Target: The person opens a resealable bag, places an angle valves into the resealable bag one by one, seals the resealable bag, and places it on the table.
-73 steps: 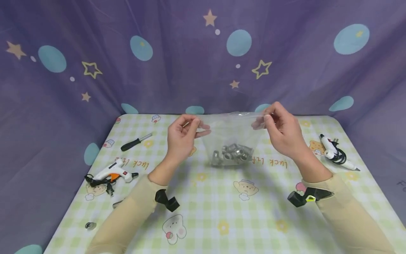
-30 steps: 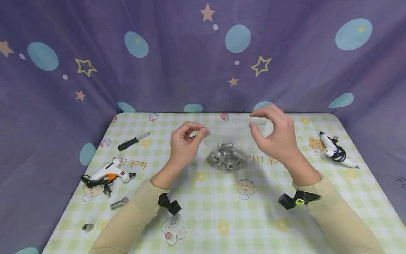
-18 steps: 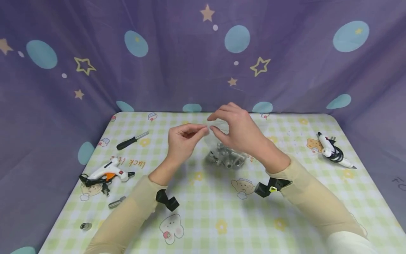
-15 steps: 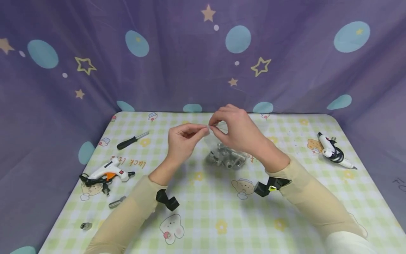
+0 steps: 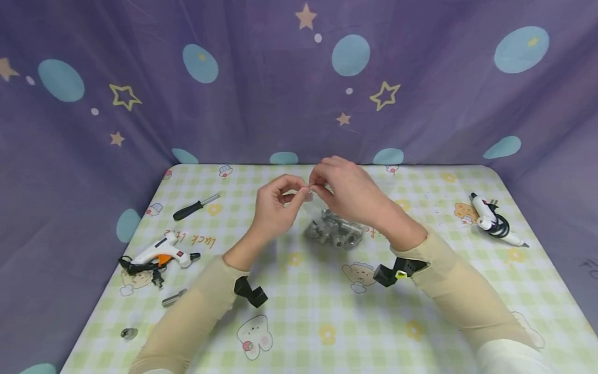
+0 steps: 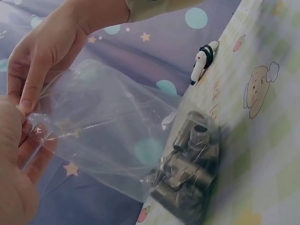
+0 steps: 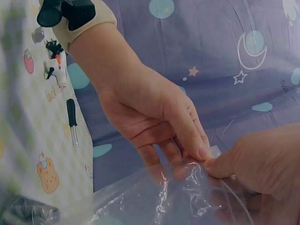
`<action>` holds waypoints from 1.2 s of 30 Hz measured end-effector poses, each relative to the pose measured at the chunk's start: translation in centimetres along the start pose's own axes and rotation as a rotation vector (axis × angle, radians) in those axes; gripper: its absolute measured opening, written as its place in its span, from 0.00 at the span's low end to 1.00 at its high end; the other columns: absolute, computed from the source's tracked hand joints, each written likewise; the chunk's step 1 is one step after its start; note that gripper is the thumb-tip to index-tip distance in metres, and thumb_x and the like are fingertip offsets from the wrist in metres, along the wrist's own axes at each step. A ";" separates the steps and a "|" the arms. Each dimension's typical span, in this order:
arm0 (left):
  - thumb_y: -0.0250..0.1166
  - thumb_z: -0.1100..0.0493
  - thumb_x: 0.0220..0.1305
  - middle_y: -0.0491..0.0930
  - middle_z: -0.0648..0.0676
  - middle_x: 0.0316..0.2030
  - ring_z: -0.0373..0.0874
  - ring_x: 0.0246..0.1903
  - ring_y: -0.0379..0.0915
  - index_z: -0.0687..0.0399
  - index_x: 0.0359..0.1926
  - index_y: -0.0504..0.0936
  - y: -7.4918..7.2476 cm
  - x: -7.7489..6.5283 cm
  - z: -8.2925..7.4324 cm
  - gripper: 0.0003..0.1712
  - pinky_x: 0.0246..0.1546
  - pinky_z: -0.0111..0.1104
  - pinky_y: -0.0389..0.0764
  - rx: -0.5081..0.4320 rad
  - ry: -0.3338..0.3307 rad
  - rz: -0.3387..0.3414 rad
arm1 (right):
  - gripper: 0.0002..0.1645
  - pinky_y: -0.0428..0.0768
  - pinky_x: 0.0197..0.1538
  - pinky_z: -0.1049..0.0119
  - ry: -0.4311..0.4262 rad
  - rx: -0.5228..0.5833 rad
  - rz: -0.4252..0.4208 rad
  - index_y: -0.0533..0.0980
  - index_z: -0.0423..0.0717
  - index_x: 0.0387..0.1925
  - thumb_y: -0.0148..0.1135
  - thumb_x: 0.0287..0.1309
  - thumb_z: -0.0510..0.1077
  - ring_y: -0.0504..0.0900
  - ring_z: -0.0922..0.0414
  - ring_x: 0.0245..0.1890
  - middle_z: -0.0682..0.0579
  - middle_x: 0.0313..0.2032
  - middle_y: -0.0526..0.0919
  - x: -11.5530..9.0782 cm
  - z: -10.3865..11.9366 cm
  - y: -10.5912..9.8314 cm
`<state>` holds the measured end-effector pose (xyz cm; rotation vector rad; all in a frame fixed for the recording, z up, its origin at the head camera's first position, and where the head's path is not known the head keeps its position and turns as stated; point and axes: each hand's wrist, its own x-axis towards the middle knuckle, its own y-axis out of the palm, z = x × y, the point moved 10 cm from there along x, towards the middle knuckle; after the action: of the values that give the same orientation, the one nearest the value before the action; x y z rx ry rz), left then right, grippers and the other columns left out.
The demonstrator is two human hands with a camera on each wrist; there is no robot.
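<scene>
A clear plastic bag (image 6: 112, 117) hangs from both hands, its lower end resting on or just above the tabletop. Several silvery metal pipe fittings (image 5: 338, 234) lie bunched in its bottom. My left hand (image 5: 279, 208) pinches one top corner between thumb and forefinger. Close against it, fingertips nearly touching, my right hand (image 5: 352, 192) pinches the bag's top edge. The right wrist view shows both thumbs meeting at the rim, where the left hand (image 7: 154, 105) has its other fingers behind the film. In the head view the right hand covers much of the bag's upper part.
A black-handled screwdriver (image 5: 189, 210) and a white glue gun (image 5: 163, 254) lie on the left. Nearer are a metal bolt-like piece (image 5: 174, 297) and a small fitting (image 5: 128, 333). On the right lies a white corded tool (image 5: 495, 223). A patterned curtain (image 5: 261, 104) hangs behind.
The right hand has left the bag's right corner, travelled left along the top edge and pinched it beside the left hand. The bag has come down from its raised, stretched position.
</scene>
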<state>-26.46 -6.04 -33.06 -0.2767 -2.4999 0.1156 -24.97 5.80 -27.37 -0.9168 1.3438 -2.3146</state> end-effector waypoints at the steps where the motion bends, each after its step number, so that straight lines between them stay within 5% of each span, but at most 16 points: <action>1: 0.66 0.73 0.70 0.86 0.68 0.37 0.35 0.36 0.87 0.72 0.41 0.84 0.1 0.0 -0.1 0.02 0.41 0.33 0.92 0.006 0.011 -0.004 | 0.03 0.84 0.46 0.58 0.001 0.000 0.005 0.85 0.43 0.40 0.69 0.70 0.39 0.83 0.50 0.41 0.49 0.38 0.86 0.0 -0.1 -0.1; 16: 0.68 0.72 0.69 0.86 0.67 0.36 0.41 0.35 0.88 0.70 0.40 0.85 0.3 0.0 -0.6 0.02 0.40 0.36 0.93 0.018 0.078 -0.032 | 0.02 0.85 0.44 0.60 -0.057 0.050 0.055 0.86 0.45 0.40 0.69 0.69 0.38 0.85 0.55 0.37 0.51 0.36 0.87 -1.0 -0.7 -1.3; 23: 0.71 0.75 0.63 0.89 0.66 0.34 0.46 0.35 0.89 0.69 0.38 0.88 0.3 0.3 -1.7 0.04 0.39 0.34 0.92 0.072 0.184 -0.033 | 0.03 0.86 0.43 0.61 -0.099 0.060 0.030 0.87 0.44 0.40 0.71 0.67 0.35 0.86 0.54 0.37 0.50 0.36 0.88 -0.7 -0.2 -1.6; 36: 0.71 0.67 0.69 0.92 0.62 0.36 0.52 0.33 0.91 0.64 0.40 0.92 1.1 0.9 -1.1 0.04 0.40 0.36 0.92 0.145 0.092 -0.044 | 0.02 0.87 0.45 0.57 -0.042 0.043 0.036 0.88 0.45 0.39 0.72 0.67 0.39 0.88 0.54 0.38 0.50 0.36 0.89 -0.4 -1.7 -1.7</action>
<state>-26.31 -4.80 -31.85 -0.1632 -2.3908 0.2593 -25.75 8.04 -26.68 -0.9154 1.2776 -2.2751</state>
